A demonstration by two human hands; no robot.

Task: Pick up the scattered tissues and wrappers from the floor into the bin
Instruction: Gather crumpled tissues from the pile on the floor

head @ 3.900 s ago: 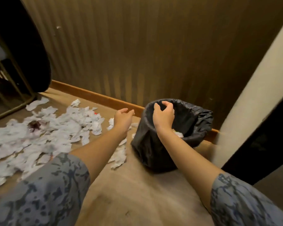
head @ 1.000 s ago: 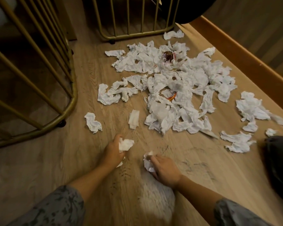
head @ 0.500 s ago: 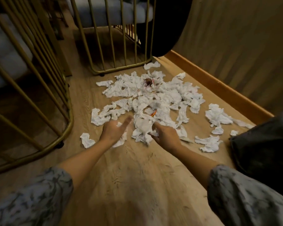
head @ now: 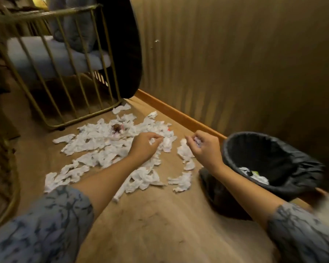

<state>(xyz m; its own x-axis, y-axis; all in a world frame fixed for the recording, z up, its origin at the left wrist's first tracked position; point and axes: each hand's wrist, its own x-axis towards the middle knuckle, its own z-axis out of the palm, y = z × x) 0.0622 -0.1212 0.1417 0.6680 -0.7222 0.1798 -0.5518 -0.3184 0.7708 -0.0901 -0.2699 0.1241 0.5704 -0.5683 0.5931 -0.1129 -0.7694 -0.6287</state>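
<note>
Two hands [head: 143,147], one black-lined bin [head: 273,164], and dozens of scattered white tissues [head: 103,147].

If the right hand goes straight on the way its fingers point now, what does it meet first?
The right hand points up-left, towards the left hand. Probably it meets that hand's fingertips first; if lower, the scattered tissues. Depth is unclear.

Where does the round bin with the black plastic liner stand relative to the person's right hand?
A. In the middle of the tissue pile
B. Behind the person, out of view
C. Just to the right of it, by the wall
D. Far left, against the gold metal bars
C: the round bin with the black plastic liner sits just right of the right hand, near the ribbed brown wall.
</note>
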